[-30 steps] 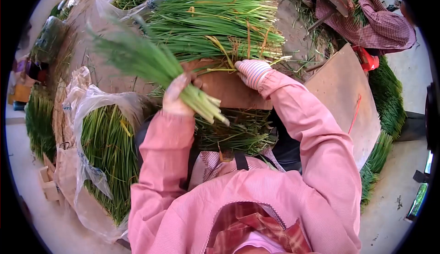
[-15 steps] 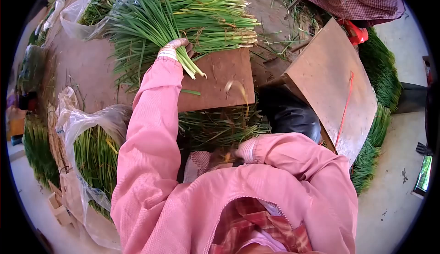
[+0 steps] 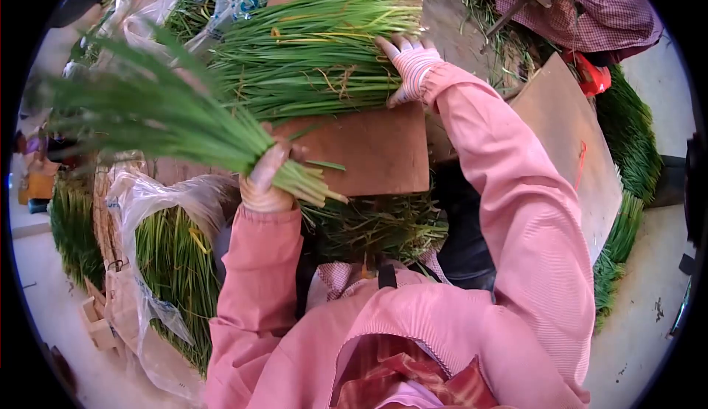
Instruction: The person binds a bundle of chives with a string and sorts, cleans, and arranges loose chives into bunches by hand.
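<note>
My left hand [image 3: 267,177] is wrapped round a bunch of long green stalks [image 3: 214,132], near their pale cut ends. The leafy ends fan out to the upper left and are blurred. My right hand [image 3: 411,66], in a striped glove, has its fingers spread against the pale ends of a large pile of green stalks [image 3: 317,55]. That pile lies across a brown board [image 3: 369,154], whose near part shows below it.
Loose stalks [image 3: 383,224] lie below the board, by my lap. At the left, a plastic bag [image 3: 136,224] holds more greens. A tilted board [image 3: 568,129] stands at the right, with bundles [image 3: 627,129] beyond. Another person in a checkered sleeve [image 3: 605,18] is at the upper right.
The bunch in my left hand has swung off the pile toward the lower left. My right hand has gone from my lap up to the pile's cut ends. The view has shifted.
</note>
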Demonstrator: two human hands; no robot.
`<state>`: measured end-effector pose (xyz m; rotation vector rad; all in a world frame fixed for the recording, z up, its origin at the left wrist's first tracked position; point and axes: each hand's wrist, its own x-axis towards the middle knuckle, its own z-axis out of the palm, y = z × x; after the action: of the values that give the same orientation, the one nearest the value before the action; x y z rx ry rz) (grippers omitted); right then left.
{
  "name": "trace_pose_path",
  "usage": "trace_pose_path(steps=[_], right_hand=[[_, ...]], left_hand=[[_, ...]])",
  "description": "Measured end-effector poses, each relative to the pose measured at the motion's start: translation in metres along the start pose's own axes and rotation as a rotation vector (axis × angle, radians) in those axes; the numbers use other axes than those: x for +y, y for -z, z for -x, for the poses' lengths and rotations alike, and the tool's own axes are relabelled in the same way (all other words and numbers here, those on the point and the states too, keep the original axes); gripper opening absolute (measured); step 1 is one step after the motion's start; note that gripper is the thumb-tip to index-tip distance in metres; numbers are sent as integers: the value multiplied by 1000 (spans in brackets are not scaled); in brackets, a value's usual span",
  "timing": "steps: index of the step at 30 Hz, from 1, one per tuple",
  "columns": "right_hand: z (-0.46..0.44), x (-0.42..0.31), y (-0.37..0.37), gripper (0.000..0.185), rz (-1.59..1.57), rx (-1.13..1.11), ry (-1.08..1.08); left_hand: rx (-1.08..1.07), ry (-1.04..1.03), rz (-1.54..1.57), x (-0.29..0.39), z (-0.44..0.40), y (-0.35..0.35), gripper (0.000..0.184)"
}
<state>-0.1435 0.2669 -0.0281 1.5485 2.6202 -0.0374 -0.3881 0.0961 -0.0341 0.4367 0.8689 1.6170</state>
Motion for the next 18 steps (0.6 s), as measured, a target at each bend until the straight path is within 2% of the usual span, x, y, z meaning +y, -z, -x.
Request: trace_pose_path(steps=[1,4,5,6,8,10,11,12,15,16,18], right_hand=[[-5,-2,2,112,-128,-90,-23],[0,-13,9,111,-138,-182,-35],[12,-23,6,107,-69,-83,15],[24,-31,5,104,-72,-167,32],[53,-56,-4,99,-110,-183,31],[74,-71,-7,94,-111,-160,39],[78,-72,-10,91,-81,-42,54],[78,-70,-7,90,-28,13,86],[66,-69,-6,89,-162,-80,5],[66,-65,-14,90,-223,-27,23],[63,-63,-8,95,-218,-62,22]], left_hand=[[37,-3,25,1,3,8,53],[77,42,81,0,1,27,48],[87,96,102,0,2,29,45],[94,101,111,-1,4,30,45],[128,174,251,0,3,23,50],[114,175,252,-6,0,22,51],[95,178,244,-8,0,22,51],[72,176,235,-10,0,21,52],[119,130,195,-8,9,11,52],[118,108,182,-5,10,9,53],[-25,54,167,-10,-1,24,53]])
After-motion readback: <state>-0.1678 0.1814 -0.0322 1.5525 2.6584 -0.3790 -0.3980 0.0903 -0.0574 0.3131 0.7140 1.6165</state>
